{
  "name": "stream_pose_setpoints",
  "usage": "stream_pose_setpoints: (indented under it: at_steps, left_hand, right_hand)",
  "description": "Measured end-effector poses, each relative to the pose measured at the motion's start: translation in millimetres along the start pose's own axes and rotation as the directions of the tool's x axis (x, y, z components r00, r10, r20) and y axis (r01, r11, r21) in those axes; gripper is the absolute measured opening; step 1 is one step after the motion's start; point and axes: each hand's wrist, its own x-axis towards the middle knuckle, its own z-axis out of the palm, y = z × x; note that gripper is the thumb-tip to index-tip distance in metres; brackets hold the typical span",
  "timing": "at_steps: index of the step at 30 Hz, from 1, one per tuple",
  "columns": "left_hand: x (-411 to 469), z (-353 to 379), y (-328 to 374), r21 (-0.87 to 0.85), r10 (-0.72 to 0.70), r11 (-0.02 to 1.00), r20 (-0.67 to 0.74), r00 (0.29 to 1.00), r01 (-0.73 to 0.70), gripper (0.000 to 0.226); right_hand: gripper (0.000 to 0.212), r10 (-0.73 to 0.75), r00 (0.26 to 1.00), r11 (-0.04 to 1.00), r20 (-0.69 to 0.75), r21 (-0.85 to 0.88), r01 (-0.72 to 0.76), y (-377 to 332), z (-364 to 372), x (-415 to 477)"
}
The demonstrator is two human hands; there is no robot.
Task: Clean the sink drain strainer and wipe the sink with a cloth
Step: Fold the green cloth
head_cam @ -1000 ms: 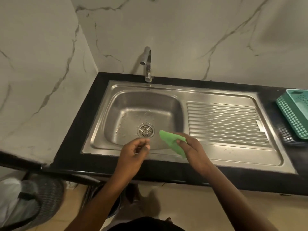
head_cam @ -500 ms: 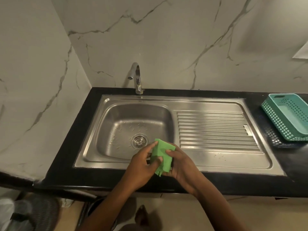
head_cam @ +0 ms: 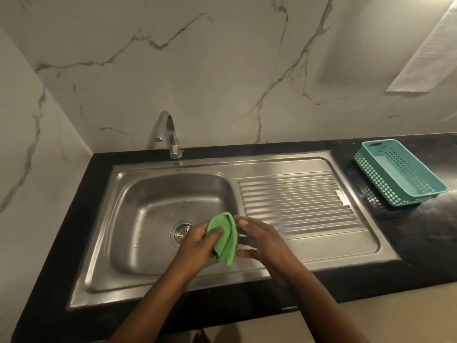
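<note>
**Green cloth held over the steel sink**

A black stone table (head_cam: 74,219) runs along a corner of white marble-veined wall (head_cam: 197,82). Set into it is a stainless steel sink (head_cam: 148,280) with one basin on the left and a ribbed draining board (head_cam: 296,201) on the right. A curved chrome tap (head_cam: 170,134) rises from the back edge, its spout over the basin. Droplets and streaks mark the basin floor around the round drain strainer (head_cam: 180,231), which sits in its hole, partly hidden by the left hand.

The left hand (head_cam: 197,246) holds a folded green cloth (head_cam: 225,238) above the basin's right side, its grip pinching the cloth with the thumb on top. The right hand (head_cam: 262,241) is just beside the cloth, its grip spread, fingertips near or touching the fold; which, I cannot tell.

At the far right of the table stands a teal plastic basket (head_cam: 400,174). A white paper sheet (head_cam: 432,53) hangs at the upper right.
</note>
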Motion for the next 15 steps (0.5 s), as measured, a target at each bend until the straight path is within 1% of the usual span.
stream_pose_setpoints:
  at_steps: [2,3,5,6,8,10,11,13,15]
  left_hand:
    - [8.6,2.8,4.1,-0.012,-0.012,1.0,0.009,1.0,0.012,0.029]
    - [13.2,6.6,7.1,-0.006,-0.016,1.0,0.029,0.999,0.016,0.028]
    - [21.1,17.6,13.2,0.013,-0.015,1.0,0.085,0.996,0.014,0.028]
    - [24.9,24.7,16.2,0.024,-0.018,1.0,0.118,0.993,0.016,0.029]
    - [31.5,42.0,23.5,0.046,-0.034,0.999,0.194,0.98,0.025,0.03]
    - [37.3,65.3,31.9,0.062,-0.056,0.997,0.255,0.965,0.042,0.031]
    - [40.1,77.4,36.4,0.066,-0.068,0.996,0.271,0.96,0.052,0.031]
    - [45.9,100.7,43.6,0.074,-0.093,0.995,0.31,0.946,0.073,0.033]
    - [50.5,129.4,48.9,0.092,-0.107,0.993,0.364,0.925,0.078,0.033]
  right_hand:
    - [0.035,-0.032,0.995,0.991,-0.094,-0.131,0.019,-3.7,-7.6,-3.7]
    - [0.043,-0.043,0.992,0.986,-0.115,-0.163,0.024,-5.6,-13.1,-6.5]
    - [0.058,-0.047,0.994,0.988,-0.101,-0.153,0.031,-10.5,-25.8,-13.8]
    - [0.061,-0.05,0.996,0.987,-0.079,-0.158,0.037,-12.6,-32.6,-17.6]
    - [0.052,-0.073,0.996,0.983,-0.059,-0.173,0.062,-15.5,-48.4,-23.3]
    - [0.037,-0.08,0.989,0.99,-0.124,-0.122,0.065,-19.2,-69.0,-29.6]
    - [0.034,-0.073,0.983,0.994,-0.17,-0.095,0.057,-21.1,-81.1,-33.5]
    - [0.035,-0.041,0.968,0.999,-0.248,-0.03,0.035,-25.2,-109.6,-41.7]
    - [0.036,0.007,0.967,0.997,-0.254,0.076,0.012,-27.2,-144.8,-52.3]
